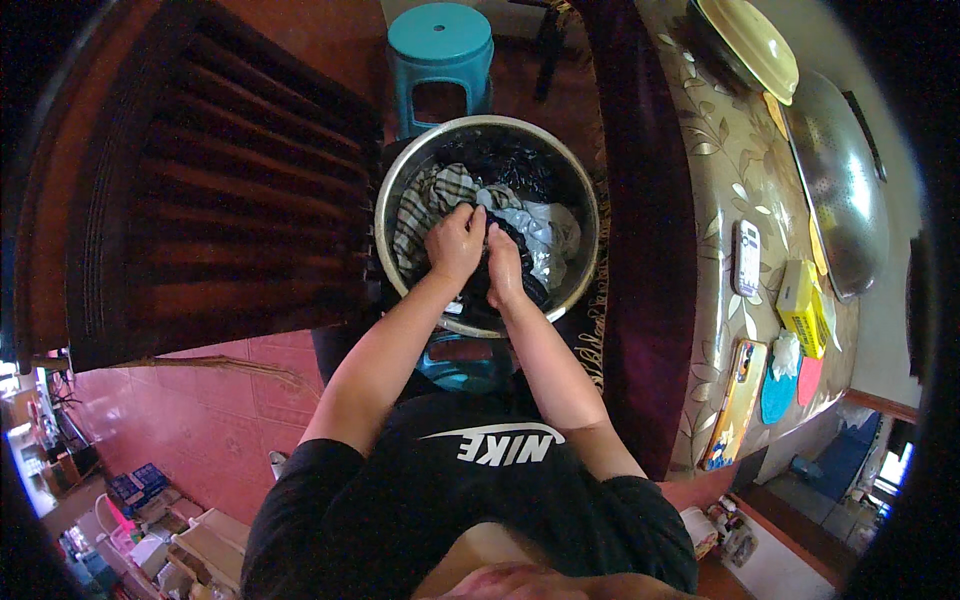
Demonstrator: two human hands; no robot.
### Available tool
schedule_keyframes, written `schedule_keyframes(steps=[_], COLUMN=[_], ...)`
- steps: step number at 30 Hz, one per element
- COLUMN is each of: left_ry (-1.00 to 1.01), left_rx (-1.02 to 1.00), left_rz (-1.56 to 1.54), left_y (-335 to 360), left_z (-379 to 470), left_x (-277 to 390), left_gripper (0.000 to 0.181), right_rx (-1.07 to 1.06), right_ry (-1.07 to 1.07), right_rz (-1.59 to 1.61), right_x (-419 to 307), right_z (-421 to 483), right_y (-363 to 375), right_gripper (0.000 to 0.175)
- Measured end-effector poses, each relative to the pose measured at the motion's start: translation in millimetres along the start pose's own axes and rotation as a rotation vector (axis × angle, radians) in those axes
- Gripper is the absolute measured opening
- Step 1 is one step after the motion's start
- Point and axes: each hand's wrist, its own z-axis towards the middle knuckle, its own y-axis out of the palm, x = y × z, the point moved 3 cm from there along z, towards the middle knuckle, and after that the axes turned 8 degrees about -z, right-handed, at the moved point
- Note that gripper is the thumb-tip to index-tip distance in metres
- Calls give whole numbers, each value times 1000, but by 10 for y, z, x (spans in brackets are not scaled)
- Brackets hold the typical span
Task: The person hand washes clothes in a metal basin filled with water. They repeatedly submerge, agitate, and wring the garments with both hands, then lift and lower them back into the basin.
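Observation:
A round metal basin (589, 225) stands before me with wet laundry in it. My left hand (456, 244) is closed on a dark wet cloth (533, 289) near the basin's middle. Close beside it, my right hand (505, 262) grips the same dark cloth, thumb up. Part of this cloth is hidden under my hands. A checked cloth (414, 221) lies along the basin's left side. To the right of my hands is a pale, shiny wet bundle (544, 234), its material unclear. Dark, glossy wet material (517, 161) shows at the far side.
A teal plastic stool (439, 34) stands beyond the basin. Left is a dark slatted wooden chair or bench (255, 195). On the right, a covered table (712, 191) carries a remote control (747, 259), a phone (736, 405), a yellow tissue pack (801, 307) and a metal colander (840, 187).

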Motion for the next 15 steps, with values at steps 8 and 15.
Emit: schedule_keyframes(steps=[8,15], left_ry=[185,56], left_rx=[19,-362], left_rz=[-43,529], left_y=[27,285], left_z=[-128,154], left_x=[-217,-856], left_gripper=[27,28], right_rx=[-109,330], right_ry=[50,-252], right_rz=[236,-1415], right_x=[-187,-175], right_z=[17,41], right_y=[-156,-187], right_gripper=[27,34])
